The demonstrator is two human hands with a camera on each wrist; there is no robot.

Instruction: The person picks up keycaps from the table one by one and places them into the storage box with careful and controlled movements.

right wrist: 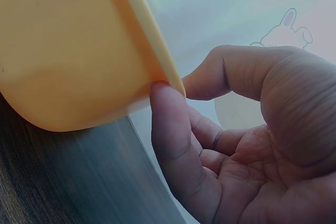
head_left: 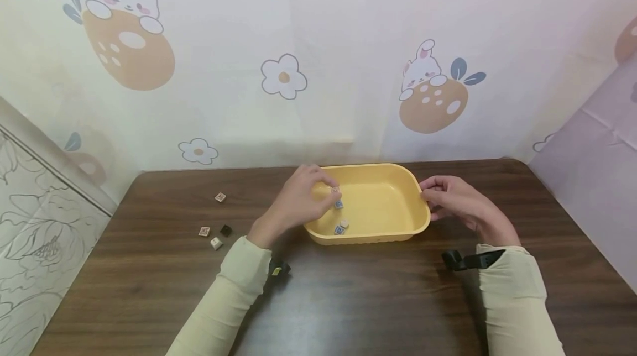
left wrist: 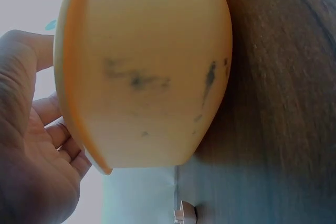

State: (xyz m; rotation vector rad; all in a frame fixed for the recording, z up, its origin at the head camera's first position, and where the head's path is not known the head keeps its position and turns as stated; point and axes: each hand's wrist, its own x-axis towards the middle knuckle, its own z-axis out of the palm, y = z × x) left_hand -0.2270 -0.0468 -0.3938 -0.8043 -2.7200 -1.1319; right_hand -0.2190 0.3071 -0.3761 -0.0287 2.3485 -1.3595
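Observation:
A yellow plastic tray [head_left: 383, 237] lies on the table, its outer wall [left wrist: 152, 35] showing dark smudges in the left wrist view. My left hand [head_left: 301, 195] reaches over the tray's left rim. Between its thumb and index fingertips shows a small pale tile [head_left: 335, 189], mostly hidden by the fingers. Just below the fingertips is a blue-and-white tile [head_left: 339, 204]. Another blue tile [head_left: 339, 230] and a whitish piece [head_left: 344, 224] lie inside near the tray's front left. My right hand [head_left: 455, 201] pinches the tray's right rim between thumb and index finger [right wrist: 170, 124].
Left of the tray on the brown wooden table [head_left: 348, 300] lie a pale tile [head_left: 220, 197], another marked tile [head_left: 204, 231], a black piece [head_left: 226, 230] and a white piece [head_left: 216, 243]. Behind the table hangs a patterned cloth [head_left: 343, 24].

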